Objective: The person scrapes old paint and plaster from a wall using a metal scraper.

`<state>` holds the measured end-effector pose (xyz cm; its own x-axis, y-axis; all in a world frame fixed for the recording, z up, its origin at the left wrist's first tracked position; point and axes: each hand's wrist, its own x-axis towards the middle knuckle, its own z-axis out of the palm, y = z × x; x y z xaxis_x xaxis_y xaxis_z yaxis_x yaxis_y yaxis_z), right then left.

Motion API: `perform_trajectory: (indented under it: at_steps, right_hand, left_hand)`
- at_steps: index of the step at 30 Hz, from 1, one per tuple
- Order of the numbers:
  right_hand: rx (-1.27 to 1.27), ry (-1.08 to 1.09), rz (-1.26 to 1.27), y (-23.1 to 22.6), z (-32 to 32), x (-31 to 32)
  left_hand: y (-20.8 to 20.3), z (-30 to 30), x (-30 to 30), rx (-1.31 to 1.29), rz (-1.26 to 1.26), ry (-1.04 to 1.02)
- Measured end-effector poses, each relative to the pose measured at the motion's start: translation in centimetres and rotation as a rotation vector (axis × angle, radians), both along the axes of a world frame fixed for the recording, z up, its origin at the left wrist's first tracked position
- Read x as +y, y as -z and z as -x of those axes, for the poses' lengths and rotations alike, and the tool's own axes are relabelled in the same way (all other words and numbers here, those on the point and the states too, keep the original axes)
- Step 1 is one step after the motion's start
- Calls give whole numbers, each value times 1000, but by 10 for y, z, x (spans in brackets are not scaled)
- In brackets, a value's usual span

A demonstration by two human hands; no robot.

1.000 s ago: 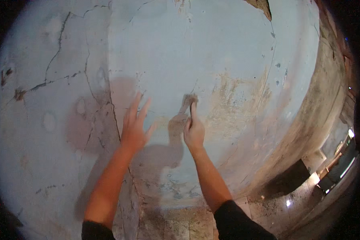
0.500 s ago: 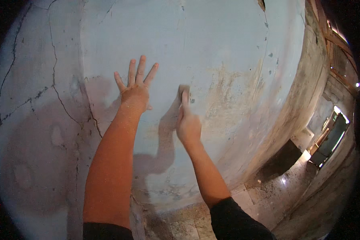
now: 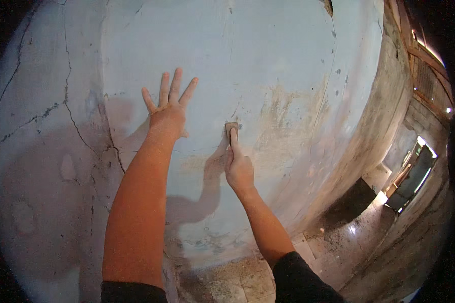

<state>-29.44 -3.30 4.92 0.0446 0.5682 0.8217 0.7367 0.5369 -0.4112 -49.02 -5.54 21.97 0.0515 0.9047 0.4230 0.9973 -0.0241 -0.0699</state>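
Observation:
My left hand rests flat on a pale blue painted wall, its fingers spread and nothing in it. Lower and to the right, my right hand is closed on a small scraper with a flat, brownish, squared end. The index finger lies stretched along the scraper, whose end is against the wall. Its handle is hidden inside the hand. Just right of the tool, a brown stained patch of worn paint spreads over the wall.
Long dark cracks run down the left part of the wall. Tiled floor shows below. At the right are a dark block-shaped thing, an opening with a dark door panel, and wooden beams above.
My right hand has moved a little way down the wall with the scraper. The left hand stays spread in nearly the same place; the whole view has shifted slightly.

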Motion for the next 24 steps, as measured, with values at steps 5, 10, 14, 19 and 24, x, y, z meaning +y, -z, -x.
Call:
perform_trajectory:
  at_steps: [5, 10, 14, 19, 24]
  right_hand:
    - [161, 29, 126, -116, -13, 8]
    - [124, 16, -81, -29, -6, 11]
    - [66, -42, 83, 34, -10, -2]
    - [398, -76, -17, -57, -22, 22]
    - [25, 45, -294, 70, 36, 10]
  left_hand:
    - [-6, -4, -10, -32, 5, -72]
    - [-2, -4, -3, -27, 2, -41]
    - [0, -3, -3, -33, -10, -29]
    - [-4, -2, -8, -31, -18, -25]
    - [10, 18, 6, -4, -78, 93]
